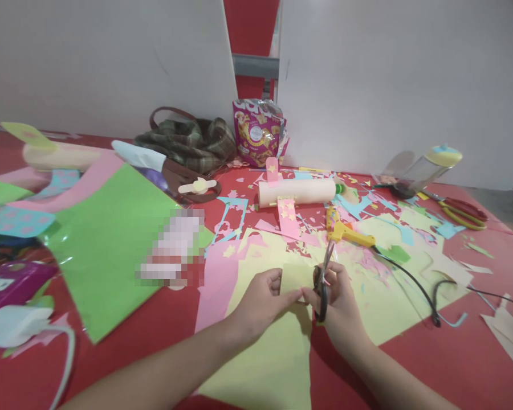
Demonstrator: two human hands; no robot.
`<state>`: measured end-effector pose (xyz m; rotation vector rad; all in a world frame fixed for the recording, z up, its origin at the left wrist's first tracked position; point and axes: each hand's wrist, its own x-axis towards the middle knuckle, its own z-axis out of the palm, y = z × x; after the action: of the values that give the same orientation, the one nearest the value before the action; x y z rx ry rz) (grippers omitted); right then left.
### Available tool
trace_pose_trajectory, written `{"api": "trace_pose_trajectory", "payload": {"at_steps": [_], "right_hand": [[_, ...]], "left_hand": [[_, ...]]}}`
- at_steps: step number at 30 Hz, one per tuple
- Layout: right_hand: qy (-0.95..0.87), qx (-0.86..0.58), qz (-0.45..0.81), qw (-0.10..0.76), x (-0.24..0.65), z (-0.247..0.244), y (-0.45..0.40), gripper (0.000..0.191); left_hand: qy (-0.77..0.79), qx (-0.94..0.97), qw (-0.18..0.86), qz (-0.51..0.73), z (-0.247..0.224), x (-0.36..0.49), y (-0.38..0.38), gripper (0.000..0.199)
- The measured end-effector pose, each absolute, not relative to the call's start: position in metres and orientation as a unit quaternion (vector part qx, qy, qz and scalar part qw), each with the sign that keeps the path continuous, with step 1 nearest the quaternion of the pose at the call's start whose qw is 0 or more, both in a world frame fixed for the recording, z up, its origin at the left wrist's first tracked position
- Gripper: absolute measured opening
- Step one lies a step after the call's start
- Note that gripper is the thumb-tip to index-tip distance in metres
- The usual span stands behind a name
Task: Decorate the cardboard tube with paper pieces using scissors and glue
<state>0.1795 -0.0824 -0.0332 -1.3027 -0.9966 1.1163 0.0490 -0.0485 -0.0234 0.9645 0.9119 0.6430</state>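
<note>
My left hand [263, 302] pinches a small folded piece of yellow paper [294, 279] between thumb and fingers. Close beside it, my right hand [337, 302] is closed around the dark handles of a pair of scissors [326, 267], blades pointing up and away from me. The right thumb and fingertips also touch the paper's right edge. Under both hands lies a large yellow sheet [269, 353], partly over a pink sheet [216, 285]. A yellow glue gun [346, 232] rests just beyond the scissors.
A cream paper tube [299, 192] with pink strips lies ahead among many cut scraps. Green sheets [106, 245] spread at left, near a purple device [17, 282]. Behind are a plaid bag [192, 139] and a snack bag [259, 134]. At right are a bottle [431, 168] and red-handled scissors [464, 210].
</note>
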Motion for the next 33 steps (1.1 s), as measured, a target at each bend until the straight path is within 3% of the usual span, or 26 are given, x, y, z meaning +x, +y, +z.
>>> {"api": "trace_pose_trajectory", "payload": {"at_steps": [16,22,33], "right_hand": [[-0.421,-0.557,0.477,0.534,0.183,-0.031,-0.081,0.024],[-0.411,-0.551,0.506,0.521,0.180,-0.029,-0.081,0.034],[-0.406,-0.548,0.512,0.523,0.181,-0.029,-0.080,0.033]], "left_hand": [[0.409,0.502,0.714,0.269,-0.024,0.046,-0.045,0.023],[0.415,0.528,0.689,0.271,-0.028,0.043,-0.047,0.026],[0.422,0.500,0.704,0.275,-0.019,0.044,-0.046,0.019]]}}
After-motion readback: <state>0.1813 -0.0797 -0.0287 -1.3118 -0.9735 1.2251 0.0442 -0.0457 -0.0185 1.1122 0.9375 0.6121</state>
